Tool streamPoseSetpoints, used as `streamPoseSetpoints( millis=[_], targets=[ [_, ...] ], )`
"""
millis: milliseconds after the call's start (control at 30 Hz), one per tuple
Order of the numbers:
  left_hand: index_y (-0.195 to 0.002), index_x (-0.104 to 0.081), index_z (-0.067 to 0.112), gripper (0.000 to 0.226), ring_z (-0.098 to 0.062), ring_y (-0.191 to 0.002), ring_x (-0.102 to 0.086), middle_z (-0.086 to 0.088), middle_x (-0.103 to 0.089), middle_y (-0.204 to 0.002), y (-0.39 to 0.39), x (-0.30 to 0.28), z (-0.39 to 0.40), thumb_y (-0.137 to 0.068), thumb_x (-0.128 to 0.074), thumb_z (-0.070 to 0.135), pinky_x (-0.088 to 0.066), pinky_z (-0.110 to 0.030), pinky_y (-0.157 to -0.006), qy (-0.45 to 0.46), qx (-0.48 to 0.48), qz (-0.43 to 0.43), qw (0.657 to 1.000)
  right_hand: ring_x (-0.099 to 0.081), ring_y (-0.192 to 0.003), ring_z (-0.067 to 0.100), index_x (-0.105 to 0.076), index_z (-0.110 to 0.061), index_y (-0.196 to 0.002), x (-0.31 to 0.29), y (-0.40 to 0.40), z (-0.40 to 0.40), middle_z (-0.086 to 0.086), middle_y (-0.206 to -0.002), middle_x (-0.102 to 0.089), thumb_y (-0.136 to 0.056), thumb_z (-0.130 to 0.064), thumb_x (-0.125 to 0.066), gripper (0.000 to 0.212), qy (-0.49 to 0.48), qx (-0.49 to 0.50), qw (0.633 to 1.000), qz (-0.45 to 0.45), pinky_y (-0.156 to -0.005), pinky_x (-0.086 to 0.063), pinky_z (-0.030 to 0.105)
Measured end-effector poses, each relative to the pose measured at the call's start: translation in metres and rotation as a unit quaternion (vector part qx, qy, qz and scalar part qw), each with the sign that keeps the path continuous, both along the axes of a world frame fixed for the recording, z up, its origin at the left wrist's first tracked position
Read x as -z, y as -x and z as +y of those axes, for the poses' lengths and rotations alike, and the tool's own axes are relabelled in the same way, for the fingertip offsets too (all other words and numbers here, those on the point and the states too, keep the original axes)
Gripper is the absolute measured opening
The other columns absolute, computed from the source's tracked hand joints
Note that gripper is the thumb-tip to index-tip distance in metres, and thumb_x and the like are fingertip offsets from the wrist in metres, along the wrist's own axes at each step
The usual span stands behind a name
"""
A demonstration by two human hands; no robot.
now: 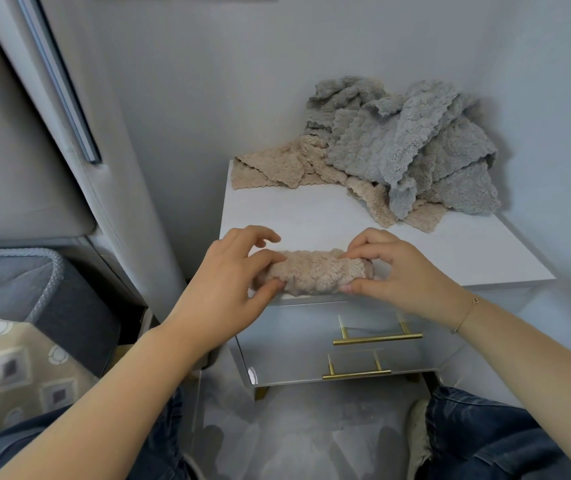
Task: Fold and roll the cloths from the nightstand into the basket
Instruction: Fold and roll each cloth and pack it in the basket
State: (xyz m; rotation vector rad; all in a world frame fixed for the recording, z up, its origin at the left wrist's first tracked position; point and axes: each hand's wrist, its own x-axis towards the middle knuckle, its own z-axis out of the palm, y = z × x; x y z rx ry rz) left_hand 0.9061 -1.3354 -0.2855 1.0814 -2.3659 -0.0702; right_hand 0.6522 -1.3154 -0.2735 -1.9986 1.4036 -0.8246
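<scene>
A pale grey wall corner framed a white nightstand (311, 209) with two drawers and brass handles (377, 338). At the front edge of its top lay a beige rolled cloth (315, 271), lengthwise from left to right. The left hand (232, 282) pinched the roll's left end between thumb and curled forefinger, the other fingers lifted clear. The right hand (391, 268) gripped the right end, thumb underneath and fingertips pressing down on top; a thin bracelet (467, 313) circled that wrist. Farther back, against the wall, a loose heap of grey cloths (412, 147) lay on top of crumpled beige cloths (277, 168), well apart from the roll with bare white top between. To the left, beside a padded grey headboard (17, 150), stood a dark grey basket (52, 271) with a rope-trimmed rim, its inside mostly out of sight. A patterned bedspread (10, 368) lay in front of it, and denim-clad knees (478, 434) showed at the bottom.
</scene>
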Motion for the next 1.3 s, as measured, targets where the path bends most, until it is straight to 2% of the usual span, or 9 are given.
streamPoseSetpoints(
  millis=[133, 200, 333, 533, 700, 1000, 1100, 1167, 1300],
  targets=[
    [-0.119, -0.063, 0.022, 0.043, -0.009, -0.103, -0.048, 0.011, -0.055, -0.111, -0.002, 0.0, -0.007, -0.087, -0.048, 0.047, -0.042, -0.034, -0.09, -0.051, 0.008, 0.018, 0.999, -0.06, -0.095, 0.027, -0.073, -0.009, -0.097, -0.007, 0.006, -0.016, 0.019, -0.1, -0.062, -0.073, -0.022, -0.08, 0.027, -0.1, -0.011, 0.994, -0.031, -0.091, -0.043, 0.027],
    [-0.125, -0.058, 0.024, 0.055, -0.007, -0.105, -0.048, 0.013, -0.055, -0.113, -0.001, 0.001, -0.011, -0.082, -0.056, 0.057, -0.043, -0.033, -0.093, -0.083, 0.008, 0.023, 0.996, -0.063, -0.094, 0.023, -0.073, -0.014, -0.095, -0.01, 0.007, -0.019, 0.018, -0.101, -0.067, -0.075, -0.021, -0.077, 0.021, -0.128, -0.012, 0.99, -0.056, -0.087, -0.046, 0.024],
    [-0.128, -0.049, 0.033, 0.059, 0.005, -0.105, -0.044, 0.02, -0.053, -0.113, 0.003, -0.001, -0.015, -0.076, -0.072, 0.047, -0.029, -0.002, -0.09, -0.147, -0.013, 0.068, 0.987, -0.059, -0.107, 0.029, -0.068, -0.028, -0.097, -0.009, 0.007, -0.025, 0.021, -0.114, -0.063, -0.074, -0.024, -0.077, 0.025, -0.127, 0.035, 0.988, -0.075, -0.096, -0.045, 0.03],
    [-0.105, -0.06, 0.029, 0.036, 0.0, -0.092, -0.052, 0.016, -0.061, -0.097, 0.011, -0.005, -0.021, -0.082, -0.056, 0.057, -0.039, -0.016, -0.077, -0.214, -0.042, 0.099, 0.971, -0.053, -0.071, 0.01, -0.071, -0.015, -0.09, -0.003, 0.0, -0.027, 0.016, -0.081, -0.066, -0.08, -0.033, -0.073, 0.021, -0.082, 0.074, 0.992, -0.059, -0.067, -0.04, 0.024],
    [-0.093, -0.057, 0.028, 0.022, 0.0, -0.08, -0.051, 0.01, -0.057, -0.089, 0.014, -0.015, -0.026, -0.082, -0.066, 0.046, -0.034, -0.01, -0.063, -0.26, -0.064, 0.074, 0.961, -0.04, -0.055, 0.01, -0.063, -0.013, -0.082, 0.002, -0.007, -0.03, -0.003, -0.059, -0.044, -0.085, -0.043, -0.065, 0.03, -0.009, 0.128, 0.991, 0.022, -0.055, -0.029, 0.028],
    [-0.098, -0.055, 0.019, 0.027, -0.008, -0.069, -0.052, 0.01, -0.056, -0.078, 0.032, -0.022, -0.02, -0.083, -0.069, 0.037, -0.037, -0.015, -0.052, -0.271, -0.127, 0.097, 0.949, -0.049, -0.066, 0.004, -0.064, -0.014, -0.104, 0.004, -0.01, -0.032, 0.001, -0.086, -0.062, -0.086, -0.047, -0.061, 0.038, 0.019, 0.2, 0.978, 0.061, -0.061, -0.039, 0.024],
    [-0.096, -0.059, 0.018, 0.023, -0.003, -0.068, -0.053, 0.01, -0.059, -0.079, 0.041, -0.023, -0.015, -0.083, -0.07, 0.035, -0.039, -0.012, -0.051, -0.27, -0.142, 0.192, 0.933, -0.054, -0.078, 0.006, -0.062, -0.013, -0.112, -0.003, -0.012, -0.031, -0.003, -0.092, -0.061, -0.086, -0.044, -0.063, 0.041, 0.01, 0.257, 0.965, -0.045, -0.07, -0.043, 0.018],
    [-0.097, -0.062, 0.017, 0.024, -0.003, -0.069, -0.056, 0.007, -0.063, -0.082, 0.046, -0.025, -0.012, -0.083, -0.072, 0.033, -0.04, -0.011, -0.054, -0.276, -0.145, 0.248, 0.917, -0.058, -0.083, 0.009, -0.057, -0.013, -0.118, -0.011, -0.012, -0.028, -0.002, -0.096, -0.06, -0.084, -0.041, -0.068, 0.046, -0.046, 0.296, 0.935, -0.188, -0.075, -0.052, 0.028],
    [-0.095, -0.062, 0.018, 0.022, -0.002, -0.065, -0.054, 0.009, -0.063, -0.078, 0.057, -0.026, -0.006, -0.082, -0.072, 0.032, -0.039, -0.014, -0.055, -0.247, -0.142, 0.296, 0.912, -0.066, -0.088, 0.022, -0.051, -0.008, -0.128, -0.024, -0.019, -0.016, 0.011, -0.115, -0.062, -0.083, -0.026, -0.071, 0.052, -0.216, 0.241, 0.811, -0.487, -0.063, -0.059, 0.031]
  ],
)
